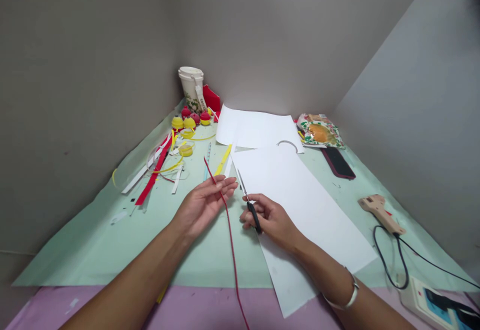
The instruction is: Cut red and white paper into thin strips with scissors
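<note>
A thin red cord [231,237] runs across the fingers of my left hand [206,202], pinched under the thumb. Its short end points up and away, and the long part hangs down past the table's front edge. In my right hand [272,220] is a pair of scissors [254,215] with black handles. Their narrow blades point forward and look closed or nearly so, a little to the right of the cord and apart from it. White paper [300,210] lies under and beside my right hand.
Left: paper strips, a red strip [153,180], yellow ribbon and small red and yellow pieces. Behind them stands a white cup [191,87]. Another white sheet [258,127] lies at the back. Right: a food packet [320,131], phone [338,163], glue gun [382,213] with cable, and power strip [423,297].
</note>
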